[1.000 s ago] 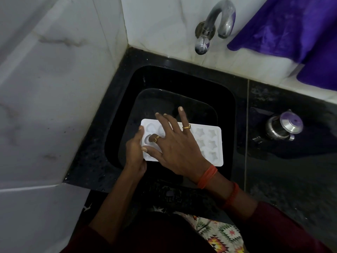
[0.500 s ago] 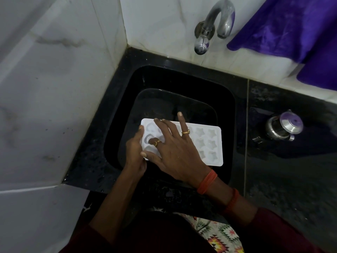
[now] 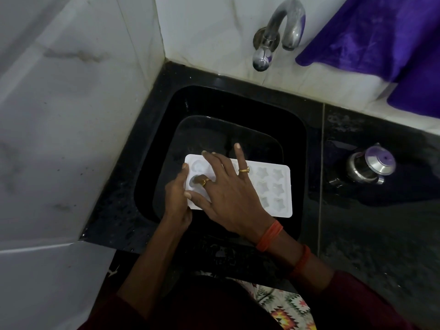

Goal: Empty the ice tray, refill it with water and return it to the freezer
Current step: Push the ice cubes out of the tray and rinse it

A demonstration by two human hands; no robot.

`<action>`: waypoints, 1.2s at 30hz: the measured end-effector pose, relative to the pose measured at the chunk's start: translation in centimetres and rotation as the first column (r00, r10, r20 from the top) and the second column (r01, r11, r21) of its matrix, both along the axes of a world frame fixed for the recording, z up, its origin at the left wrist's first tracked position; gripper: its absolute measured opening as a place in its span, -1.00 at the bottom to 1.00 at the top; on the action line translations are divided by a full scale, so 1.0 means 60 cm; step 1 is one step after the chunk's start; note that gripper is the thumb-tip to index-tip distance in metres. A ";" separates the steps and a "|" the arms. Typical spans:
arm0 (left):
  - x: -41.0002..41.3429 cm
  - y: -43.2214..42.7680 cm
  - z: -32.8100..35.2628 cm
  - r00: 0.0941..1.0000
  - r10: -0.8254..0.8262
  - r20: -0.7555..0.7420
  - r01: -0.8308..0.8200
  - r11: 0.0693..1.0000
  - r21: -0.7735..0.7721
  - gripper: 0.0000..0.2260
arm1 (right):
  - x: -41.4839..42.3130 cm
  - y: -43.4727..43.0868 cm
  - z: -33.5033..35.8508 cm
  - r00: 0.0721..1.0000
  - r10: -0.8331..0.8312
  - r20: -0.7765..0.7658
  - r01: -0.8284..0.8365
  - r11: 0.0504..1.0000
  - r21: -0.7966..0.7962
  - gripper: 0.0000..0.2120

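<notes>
White plastic, thin-walled and moulded into star and moon cells, the ice tray (image 3: 273, 186) is held level over the black sink (image 3: 295, 148), nearer than the steel tap (image 3: 278, 32) and a little to its left. It looks light and somewhat springy, the kind that gives when twisted, and probably cold and wet enough to slip. The flat rim at either short end seems the surest place to take hold, and once filled it will need to be carried level. The left hand (image 3: 177, 203) pinches the tray's left end with its thumb lying on top of the rim; the fingers below are hidden. The right hand (image 3: 228, 189) lies spread and flat across the left half, closed around nothing, with one finger dipped into a moon cell, the thumb pressing the near left corner and the little finger lifted straight toward the far side. Both forearms reach in from the near edge, the right crossing over the tray. Whether the star cells at the right hold ice cannot be told. A steel pot (image 3: 370, 165) stands on the counter to the right, well apart, and a purple cloth (image 3: 381, 36) hangs at the far right.
</notes>
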State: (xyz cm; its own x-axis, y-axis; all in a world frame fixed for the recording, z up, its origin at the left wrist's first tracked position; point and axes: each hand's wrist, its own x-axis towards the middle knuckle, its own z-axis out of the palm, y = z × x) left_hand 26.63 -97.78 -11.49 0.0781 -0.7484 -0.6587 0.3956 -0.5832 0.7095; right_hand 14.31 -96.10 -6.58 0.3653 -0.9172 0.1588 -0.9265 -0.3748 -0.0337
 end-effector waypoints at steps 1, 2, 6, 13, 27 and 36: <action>0.000 -0.001 -0.001 1.000 0.005 0.009 -0.006 1.000 0.013 -0.62 | -0.001 -0.003 0.000 1.000 -0.014 0.007 0.014 1.000 -0.013 -0.47; 0.000 -0.001 -0.002 1.000 0.012 0.007 -0.012 1.000 0.024 -0.63 | 0.000 -0.005 0.000 0.999 -0.032 0.012 0.032 0.999 -0.021 -0.47; 0.002 -0.002 -0.006 0.999 0.018 -0.037 -0.018 1.000 0.020 -0.64 | 0.000 -0.014 -0.002 0.996 -0.083 0.041 0.083 0.996 -0.006 -0.42; 0.003 -0.002 -0.006 0.997 0.034 -0.071 -0.032 0.999 0.023 -0.63 | 0.002 -0.022 -0.015 0.997 -0.079 -0.011 0.079 0.996 0.047 -0.41; 0.001 -0.002 -0.006 0.995 0.040 -0.089 -0.037 0.999 0.034 -0.62 | 0.010 -0.036 -0.010 0.999 -0.051 0.017 0.051 0.998 -0.034 -0.42; 0.001 -0.001 0.004 0.991 0.037 -0.127 -0.036 0.999 0.006 -0.58 | 0.015 -0.039 -0.009 0.998 -0.067 0.010 0.067 0.998 -0.003 -0.42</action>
State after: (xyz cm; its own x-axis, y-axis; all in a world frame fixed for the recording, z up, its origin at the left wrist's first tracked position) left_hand 26.69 -97.86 -11.24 0.0207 -0.7439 -0.6680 0.5033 -0.5696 0.6498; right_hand 15.20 -98.41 -7.11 0.3019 -0.9389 0.1656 -0.9490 -0.3125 -0.0417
